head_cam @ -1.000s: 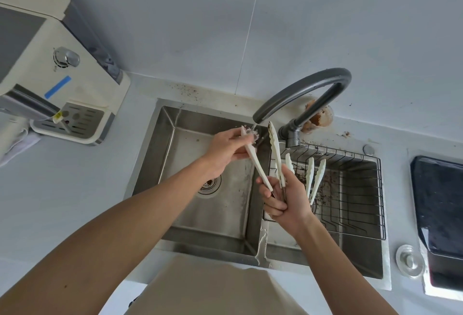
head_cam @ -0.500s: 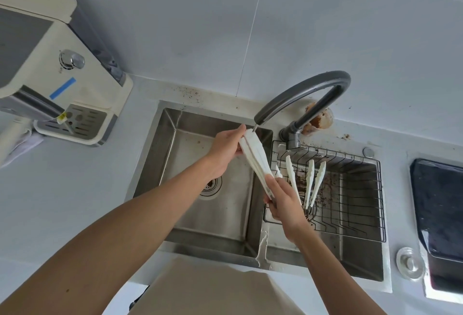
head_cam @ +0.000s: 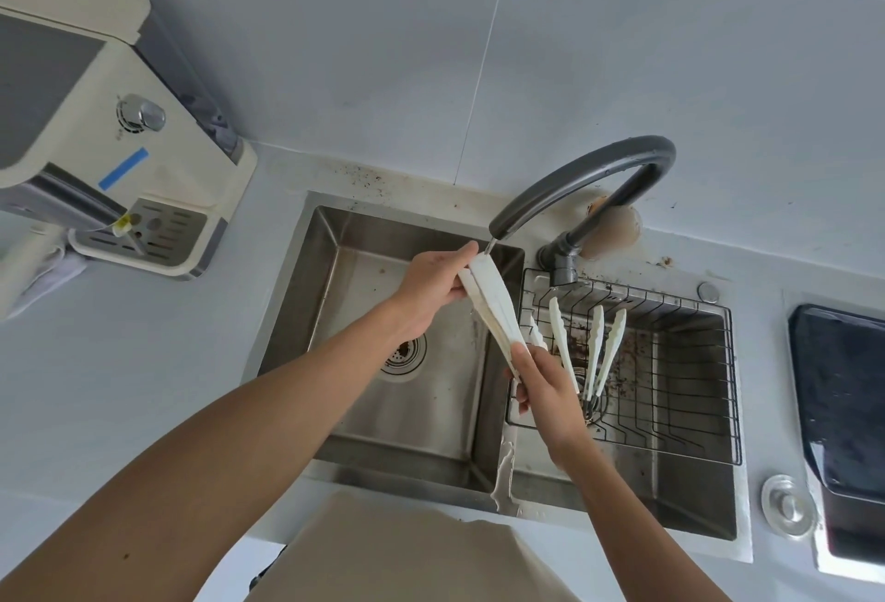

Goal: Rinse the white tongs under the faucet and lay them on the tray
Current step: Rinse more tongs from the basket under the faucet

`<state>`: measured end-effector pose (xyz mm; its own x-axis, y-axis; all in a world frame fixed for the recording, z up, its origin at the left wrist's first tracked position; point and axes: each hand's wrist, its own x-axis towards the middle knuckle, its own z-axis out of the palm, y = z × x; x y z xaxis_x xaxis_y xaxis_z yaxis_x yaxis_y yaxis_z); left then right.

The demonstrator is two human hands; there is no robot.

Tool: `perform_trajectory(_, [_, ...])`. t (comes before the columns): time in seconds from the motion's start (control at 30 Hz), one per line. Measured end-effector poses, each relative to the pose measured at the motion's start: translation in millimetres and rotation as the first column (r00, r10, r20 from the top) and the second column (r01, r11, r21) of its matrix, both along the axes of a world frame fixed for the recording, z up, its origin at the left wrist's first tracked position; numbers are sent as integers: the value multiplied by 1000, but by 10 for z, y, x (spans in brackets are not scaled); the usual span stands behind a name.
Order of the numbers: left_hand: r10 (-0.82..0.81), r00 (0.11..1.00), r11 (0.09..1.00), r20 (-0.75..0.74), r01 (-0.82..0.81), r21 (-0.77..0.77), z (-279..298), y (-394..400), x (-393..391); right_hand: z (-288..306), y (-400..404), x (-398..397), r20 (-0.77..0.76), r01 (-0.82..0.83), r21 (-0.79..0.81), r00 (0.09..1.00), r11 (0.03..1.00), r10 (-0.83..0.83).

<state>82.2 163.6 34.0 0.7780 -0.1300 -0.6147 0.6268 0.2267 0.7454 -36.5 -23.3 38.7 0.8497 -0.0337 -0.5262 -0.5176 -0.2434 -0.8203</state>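
Note:
I hold a pair of white tongs (head_cam: 493,302) squeezed together over the left sink basin, just under the spout of the dark grey faucet (head_cam: 594,180). My left hand (head_cam: 433,287) pinches their far end by the spout. My right hand (head_cam: 541,386) grips their near end. A thin stream of water runs from the spout onto the tongs. More white tongs (head_cam: 596,347) stand tilted in the black wire rack (head_cam: 694,410) that sits in the right basin.
The steel double sink (head_cam: 364,266) has a round drain (head_cam: 404,355) in the left basin. A cream appliance (head_cam: 96,132) stands on the counter at left. A black cooktop (head_cam: 843,400) lies at right, with a metal plug (head_cam: 788,505) near it.
The tongs' two arms were spread apart a second ago; now they are pressed together. My left hand has slid up to their tip under the spout.

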Motion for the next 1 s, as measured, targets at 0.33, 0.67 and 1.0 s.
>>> perform_trajectory(0.33, [-157, 985, 985, 71, 151, 86, 36, 12, 17, -17, -105, 104, -166, 73, 270, 986, 960, -28])
perform_trajectory(0.67, [-170, 973, 961, -154, 129, -246, 14, 293, 68, 23, -122, 130, -356, 105, 537, 928, 837, 112])
perform_trajectory(1.0, [-208, 977, 978, -52, 208, -9, -58, 187, -20, -5, -145, 95, -521, 264, 661, 835, 702, 177])
